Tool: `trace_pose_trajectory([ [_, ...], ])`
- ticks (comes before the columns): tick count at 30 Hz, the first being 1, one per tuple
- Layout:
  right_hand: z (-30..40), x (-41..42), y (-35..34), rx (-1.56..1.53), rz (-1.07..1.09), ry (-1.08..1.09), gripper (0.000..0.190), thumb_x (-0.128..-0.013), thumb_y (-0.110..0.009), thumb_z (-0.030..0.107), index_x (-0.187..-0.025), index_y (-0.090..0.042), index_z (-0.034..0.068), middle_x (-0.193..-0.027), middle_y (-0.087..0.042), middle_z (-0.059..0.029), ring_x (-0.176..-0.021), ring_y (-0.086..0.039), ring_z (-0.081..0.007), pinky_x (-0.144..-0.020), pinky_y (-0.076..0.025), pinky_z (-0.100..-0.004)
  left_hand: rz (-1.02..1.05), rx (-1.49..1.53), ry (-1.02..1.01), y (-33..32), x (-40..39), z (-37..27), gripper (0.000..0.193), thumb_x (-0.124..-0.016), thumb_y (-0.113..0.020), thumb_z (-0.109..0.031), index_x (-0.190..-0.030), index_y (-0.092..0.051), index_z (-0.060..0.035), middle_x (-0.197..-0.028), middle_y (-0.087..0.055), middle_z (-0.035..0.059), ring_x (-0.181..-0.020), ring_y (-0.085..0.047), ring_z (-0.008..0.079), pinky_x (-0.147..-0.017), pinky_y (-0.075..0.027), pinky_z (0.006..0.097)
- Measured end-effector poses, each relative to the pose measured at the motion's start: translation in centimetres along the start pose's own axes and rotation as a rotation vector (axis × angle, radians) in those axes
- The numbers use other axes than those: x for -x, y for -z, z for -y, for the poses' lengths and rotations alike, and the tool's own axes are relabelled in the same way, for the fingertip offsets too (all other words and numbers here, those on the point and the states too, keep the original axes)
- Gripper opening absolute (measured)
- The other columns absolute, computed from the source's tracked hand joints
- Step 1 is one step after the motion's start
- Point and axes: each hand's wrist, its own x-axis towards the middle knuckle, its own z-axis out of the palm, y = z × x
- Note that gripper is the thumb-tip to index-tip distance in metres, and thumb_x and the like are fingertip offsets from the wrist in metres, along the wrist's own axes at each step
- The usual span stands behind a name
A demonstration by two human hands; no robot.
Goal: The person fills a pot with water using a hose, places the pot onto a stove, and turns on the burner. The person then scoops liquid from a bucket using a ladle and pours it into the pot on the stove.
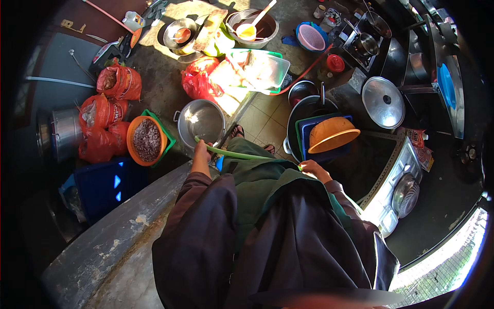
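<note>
A green hose (247, 155) runs across my front at about lap height. My left hand (202, 151) grips it near its open end, which points over the rim of a large metal pot (206, 125) on the floor. The bottom of this pot shows, with bright light on it; whether it holds water I cannot tell. My right hand (314, 169) closes around the hose farther back, against my green apron (251, 185). Beyond the right hand the hose is mostly hidden by my clothing.
Left of the pot, an orange basin (131, 133) holds small purplish pieces beside red plastic bags (100, 145). On the right, an orange bowl (334, 133) leans on a blue crate (303, 135) over a big dark pot. A low concrete wall (127, 228) runs along my left.
</note>
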Motion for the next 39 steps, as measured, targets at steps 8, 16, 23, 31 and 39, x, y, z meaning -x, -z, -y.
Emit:
trace_pose_trajectory([
  [8,-0.06,0.03,-0.10,0.018,-0.009,0.010,0.030,-0.055,-0.055,0.006,-0.084,-0.058,0.012,-0.074,-0.058,-0.0073,-0.070,-0.053,-0.0148,-0.063,-0.041,-0.0259,0.000,-0.002,0.023,-0.08,-0.23,-0.06,0.020,-0.076,-0.040,-0.026,-0.088,-0.037,-0.0106,-0.067,-0.048,0.0028,-0.055,-0.050,0.0141,-0.045,-0.043,0.0285],
  [16,-0.44,-0.23,-0.27,-0.036,-0.007,0.002,0.031,-0.054,-0.055,0.006,-0.084,-0.058,0.011,-0.074,-0.058,-0.0075,-0.071,-0.053,-0.0151,-0.064,-0.041,-0.0258,-0.017,-0.006,0.022,-0.04,-0.14,-0.14,0.019,-0.076,-0.040,-0.027,-0.088,-0.038,-0.0114,-0.066,-0.048,0.0025,-0.054,-0.050,0.0139,-0.044,-0.043,0.0273],
  [23,-0.24,-0.17,-0.09,-0.008,0.014,0.008,0.032,-0.053,-0.056,0.006,-0.084,-0.058,0.011,-0.075,-0.058,-0.0066,-0.071,-0.053,-0.0147,-0.064,-0.041,-0.0260,-0.008,0.005,0.031,0.12,-0.32,-0.21,0.018,-0.076,-0.040,-0.026,-0.087,-0.038,-0.0116,-0.065,-0.048,0.0028,-0.054,-0.050,0.0139,-0.043,-0.042,0.0270],
  [31,0.24,0.44,-0.15,0.004,0.006,0.020,0.031,-0.055,-0.056,0.007,-0.086,-0.058,0.013,-0.075,-0.058,-0.0076,-0.073,-0.053,-0.0166,-0.065,-0.041,-0.0266,-0.003,-0.026,0.018,0.37,-0.58,-0.14,0.018,-0.076,-0.040,-0.026,-0.087,-0.038,-0.0116,-0.065,-0.048,0.0027,-0.054,-0.050,0.0139,-0.044,-0.042,0.0285],
  [39,-0.30,-0.03,-0.15,0.056,0.011,0.017,0.032,-0.055,-0.056,0.009,-0.087,-0.057,0.013,-0.080,-0.058,-0.0076,-0.077,-0.054,-0.0176,-0.068,-0.041,-0.0270,-0.006,-0.029,0.025,-0.08,-0.34,-0.17,0.018,-0.076,-0.040,-0.025,-0.088,-0.038,-0.0113,-0.065,-0.047,0.0031,-0.053,-0.049,0.0140,-0.044,-0.042,0.0275],
])
